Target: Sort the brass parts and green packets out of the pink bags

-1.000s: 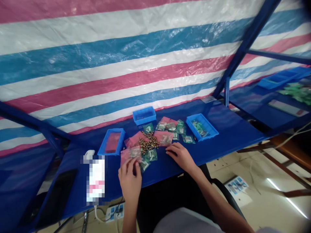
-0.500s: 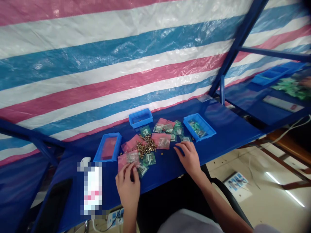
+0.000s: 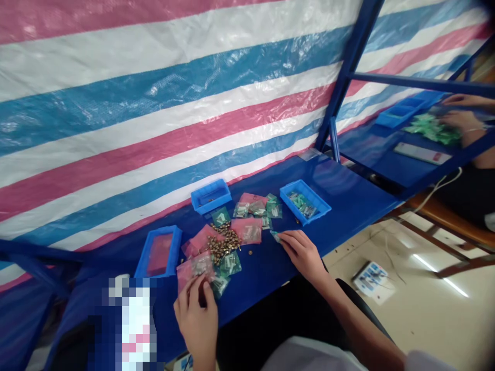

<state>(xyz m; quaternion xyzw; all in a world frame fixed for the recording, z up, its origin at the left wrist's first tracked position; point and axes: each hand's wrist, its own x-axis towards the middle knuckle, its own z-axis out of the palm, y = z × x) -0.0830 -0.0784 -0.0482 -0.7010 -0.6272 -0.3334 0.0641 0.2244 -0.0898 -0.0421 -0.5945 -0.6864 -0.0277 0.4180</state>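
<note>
While the left hand (image 3: 197, 322) lies with fingers apart on a pink plastic bag (image 3: 193, 273), the right hand (image 3: 303, 255), fingers close together, touches one small green packet (image 3: 275, 236). Three blue plastic trays (image 3: 305, 202) stand around one heap of brass fittings (image 3: 222, 246) on the blue table (image 3: 348, 201).

A plastic tarp (image 3: 154, 118) striped pink, white and blue fills the view from 9 to 2 o'clock, braced by a blue steel frame (image 3: 348, 67) at 1 o'clock. A blue table (image 3: 348, 206) runs below it. At 4 o'clock, a tiled floor (image 3: 425, 319) shines with bright light streaks, and a wooden bench (image 3: 444, 221) stands at 3 o'clock.
</note>
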